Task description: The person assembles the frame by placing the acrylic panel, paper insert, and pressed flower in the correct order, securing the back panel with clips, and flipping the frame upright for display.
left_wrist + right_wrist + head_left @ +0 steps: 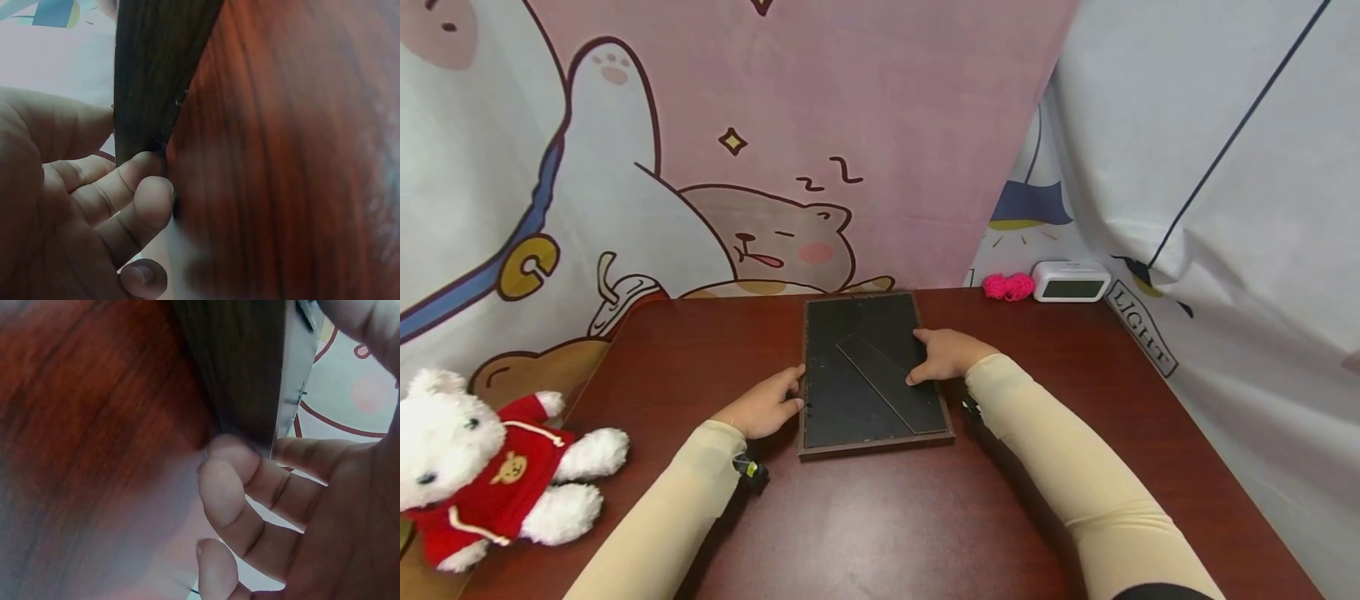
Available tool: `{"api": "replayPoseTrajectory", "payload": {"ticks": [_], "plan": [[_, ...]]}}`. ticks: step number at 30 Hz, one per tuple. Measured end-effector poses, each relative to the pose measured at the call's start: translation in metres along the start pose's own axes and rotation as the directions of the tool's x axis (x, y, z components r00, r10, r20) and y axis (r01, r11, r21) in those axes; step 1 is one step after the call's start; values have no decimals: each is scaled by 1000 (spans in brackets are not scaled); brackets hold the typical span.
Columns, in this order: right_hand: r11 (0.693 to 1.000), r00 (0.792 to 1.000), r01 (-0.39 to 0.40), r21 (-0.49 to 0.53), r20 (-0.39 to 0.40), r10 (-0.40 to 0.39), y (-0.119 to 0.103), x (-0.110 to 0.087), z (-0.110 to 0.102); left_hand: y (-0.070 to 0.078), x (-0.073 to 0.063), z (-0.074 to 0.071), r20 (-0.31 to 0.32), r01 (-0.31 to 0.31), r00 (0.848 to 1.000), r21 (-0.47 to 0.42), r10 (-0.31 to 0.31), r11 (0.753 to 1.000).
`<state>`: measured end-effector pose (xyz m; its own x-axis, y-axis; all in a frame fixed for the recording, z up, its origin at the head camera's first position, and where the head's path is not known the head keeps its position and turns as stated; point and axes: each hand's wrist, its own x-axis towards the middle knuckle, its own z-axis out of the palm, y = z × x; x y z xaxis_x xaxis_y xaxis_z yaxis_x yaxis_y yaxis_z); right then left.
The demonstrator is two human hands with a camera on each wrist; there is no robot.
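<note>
A picture frame [835, 400] with a brown rim lies face down on the table, its black backing upward. A slim easel leg [887, 387] lies slantwise across the backing. My left hand [763, 406] grips the frame's left edge; in the left wrist view the thumb is at the upper edge and fingertips [153, 194] are by the lower edge of the side [150, 69]. On the right edge, my right hand [951, 354] holds on with its thumb over the backing. Its fingers [225, 487] curl beside the frame's side [250, 369] in the right wrist view. The frame's front is hidden.
The reddish-brown table [865, 525] reaches back to a cartoon-print curtain [910, 125]. At the back right stand a bundle of pink yarn [1008, 287] and a white digital clock [1071, 282]. A white plush bear [497, 467] in a red hoodie sits at the left edge.
</note>
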<state>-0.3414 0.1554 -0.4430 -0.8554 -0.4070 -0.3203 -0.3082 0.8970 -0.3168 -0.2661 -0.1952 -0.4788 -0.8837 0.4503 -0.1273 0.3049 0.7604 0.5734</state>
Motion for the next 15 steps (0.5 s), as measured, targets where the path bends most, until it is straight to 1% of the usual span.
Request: {"api": "replayPoseTrajectory", "payload": {"ticks": [6,10,15], "plan": [[997,998,-46,-62,-33,44,-5,3,-4,-1,1,1,-12,-14,1000,9,14,1000],[995,997,-61,-75,-41,58,-7,4,-5,0,0,1,-13,-8,1000,21,8,1000],[995,996,-65,-76,-62,61,-5,3,1,3,-2,1,-13,0,1000,34,1,999]]}}
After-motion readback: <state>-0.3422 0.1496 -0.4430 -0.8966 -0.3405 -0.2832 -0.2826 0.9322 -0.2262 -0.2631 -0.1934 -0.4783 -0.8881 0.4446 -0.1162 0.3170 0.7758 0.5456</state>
